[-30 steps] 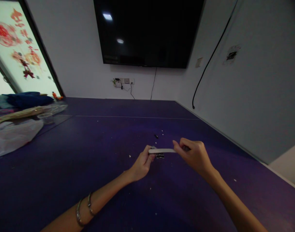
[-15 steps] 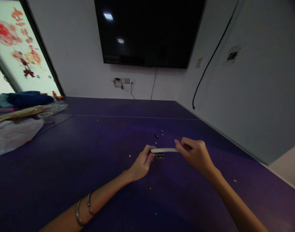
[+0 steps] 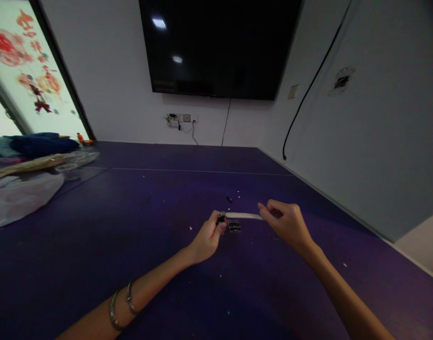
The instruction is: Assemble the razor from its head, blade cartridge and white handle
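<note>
We judge the work to be partway through: a pale strip [image 3: 243, 216] and a small dark piece [image 3: 221, 218] are both up in the hands, and neither is set down. Nothing we can see marks a finished state, and the strip and piece are too small for us to tell whether they are joined or merely touching. Left apart from the hands, a dark, boxy part [image 3: 235, 226] shows just below the strip, and a slim black piece [image 3: 229, 199] lies farther off on the purple surface [image 3: 149, 264], among white specks [image 3: 191, 228].

The left hand [image 3: 206, 241] pinches the dark piece between thumb and fingers. The right hand [image 3: 289, 224] is curled around the strip's far end — whether the dark patch inside that curl is a handle or shadow, we cannot tell. The strip spans the gap between the two hands, near level.

Against the earlier frames, the strip's left end sits farther right and slightly higher, so the dark piece shows more clearly; the right hand has edged outward, while the slim black piece stays put.
</note>
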A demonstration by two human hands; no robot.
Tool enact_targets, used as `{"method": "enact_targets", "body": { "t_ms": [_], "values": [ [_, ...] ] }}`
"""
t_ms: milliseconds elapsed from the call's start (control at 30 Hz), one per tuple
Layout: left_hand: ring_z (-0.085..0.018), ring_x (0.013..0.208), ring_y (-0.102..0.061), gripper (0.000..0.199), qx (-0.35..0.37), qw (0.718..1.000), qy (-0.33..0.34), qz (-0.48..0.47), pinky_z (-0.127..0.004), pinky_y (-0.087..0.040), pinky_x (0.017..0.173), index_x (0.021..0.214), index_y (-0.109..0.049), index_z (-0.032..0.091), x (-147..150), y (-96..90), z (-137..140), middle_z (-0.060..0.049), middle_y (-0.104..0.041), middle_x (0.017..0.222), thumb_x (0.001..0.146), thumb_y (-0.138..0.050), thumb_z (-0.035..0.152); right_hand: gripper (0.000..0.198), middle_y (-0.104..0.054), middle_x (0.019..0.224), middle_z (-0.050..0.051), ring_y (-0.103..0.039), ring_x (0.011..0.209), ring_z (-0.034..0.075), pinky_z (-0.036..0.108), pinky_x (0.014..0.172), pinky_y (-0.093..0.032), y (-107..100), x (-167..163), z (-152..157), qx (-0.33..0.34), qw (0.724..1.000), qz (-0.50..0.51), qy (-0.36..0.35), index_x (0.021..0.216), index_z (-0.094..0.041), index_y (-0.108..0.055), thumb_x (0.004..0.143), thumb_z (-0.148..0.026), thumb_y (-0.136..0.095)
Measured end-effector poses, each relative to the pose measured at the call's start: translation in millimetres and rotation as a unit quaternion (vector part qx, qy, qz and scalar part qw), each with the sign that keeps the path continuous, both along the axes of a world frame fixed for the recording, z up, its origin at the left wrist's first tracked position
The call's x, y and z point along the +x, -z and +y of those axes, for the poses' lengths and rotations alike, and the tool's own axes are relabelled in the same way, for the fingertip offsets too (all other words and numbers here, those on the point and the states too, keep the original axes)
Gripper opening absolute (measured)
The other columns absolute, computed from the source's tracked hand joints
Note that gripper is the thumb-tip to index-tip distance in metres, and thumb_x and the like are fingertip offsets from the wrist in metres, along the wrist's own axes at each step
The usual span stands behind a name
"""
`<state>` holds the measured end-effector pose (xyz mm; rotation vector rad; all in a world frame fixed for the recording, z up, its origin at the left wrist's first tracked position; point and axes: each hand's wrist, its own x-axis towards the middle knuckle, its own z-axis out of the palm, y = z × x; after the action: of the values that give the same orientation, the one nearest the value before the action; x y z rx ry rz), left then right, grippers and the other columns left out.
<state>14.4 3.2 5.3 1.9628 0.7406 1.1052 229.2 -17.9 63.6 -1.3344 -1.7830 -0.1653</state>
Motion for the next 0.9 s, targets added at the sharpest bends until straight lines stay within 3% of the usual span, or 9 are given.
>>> {"method": "enact_targets", "body": {
  "t_ms": [167,300,433,567,667,800,900],
  "values": [
    [-0.012,0.065,-0.040,0.021,0.010,1.000,-0.003,0.003,-0.026,-0.035,0.063,0.084,-0.040,0.018,-1,1.8,1,0.002,-0.042,0.072,0.093,-0.031,0.034,0.040,-0.031,0.043,-0.006,-0.028,0.040,0.006,0.022,0.044,-0.023,-1,-4,-4,0.010,0.999,0.007,0.036,0.048,-0.019,-0.034,0.081,-0.034,-0.050],
    [-0.011,0.064,-0.040,0.020,0.012,1.000,0.004,0.000,-0.026,-0.035,0.062,0.085,-0.040,0.018,-2,4.1,2,0.002,-0.041,0.071,0.093,-0.031,0.035,0.040,-0.032,0.043,-0.006,-0.028,0.039,0.006,0.022,0.045,-0.022,-1,-9,-9,-0.002,0.999,-0.030,0.019,0.048,-0.019,-0.036,0.080,-0.035,-0.052],
    [-0.011,0.064,-0.039,0.020,0.003,1.000,0.009,0.009,-0.026,-0.035,0.061,0.085,-0.040,0.018,-2,4.3,2,0.002,-0.041,0.071,0.093,-0.031,0.034,0.038,-0.035,0.042,-0.005,-0.031,0.039,0.006,0.022,0.045,-0.023,-1,-11,-10,0.035,0.997,-0.035,0.055,0.048,-0.019,-0.039,0.081,-0.034,-0.051],
    [-0.011,0.065,-0.040,0.019,-0.004,1.000,0.008,0.011,-0.025,-0.036,0.062,0.085,-0.041,0.018,-5,3.3,1,0.002,-0.042,0.073,0.092,-0.034,0.034,0.037,-0.036,0.043,-0.005,-0.031,0.039,0.006,0.022,0.045,-0.024,-1,-12,-11,0.030,0.997,-0.067,0.016,0.048,-0.018,-0.040,0.082,-0.031,-0.050],
    [-0.010,0.064,-0.042,0.021,-0.018,1.000,-0.004,0.003,-0.025,-0.038,0.062,0.084,-0.042,0.018,-7,1.6,0,0.002,-0.044,0.071,0.091,-0.036,0.036,0.038,-0.037,0.043,-0.005,-0.032,0.039,0.006,0.022,0.044,-0.024,-3,-12,-12,0.027,0.998,-0.043,0.029,0.049,-0.018,-0.042,0.083,-0.034,-0.049],
    [-0.010,0.057,-0.050,0.023,-0.133,0.987,0.024,-0.088,-0.027,-0.045,0.061,0.082,-0.041,0.018,0,-3.6,-6,0.003,-0.048,0.063,0.087,-0.043,0.040,0.039,-0.044,0.044,-0.003,-0.037,0.039,0.007,0.021,0.041,-0.022,-8,-6,-9,-0.022,0.999,-0.016,0.030,0.054,-0.018,-0.053,0.083,-0.043,-0.049],
    [-0.010,0.049,-0.052,0.024,-0.297,0.934,0.035,-0.194,-0.030,-0.051,0.053,0.081,-0.040,0.018,7,-11.2,-15,0.004,-0.051,0.060,0.083,-0.049,0.039,0.040,-0.049,0.045,-0.003,-0.041,0.039,0.008,0.021,0.040,-0.024,-5,0,-1,-0.082,0.996,-0.007,-0.017,0.058,-0.018,-0.060,0.083,-0.048,-0.048]
  ]
}}
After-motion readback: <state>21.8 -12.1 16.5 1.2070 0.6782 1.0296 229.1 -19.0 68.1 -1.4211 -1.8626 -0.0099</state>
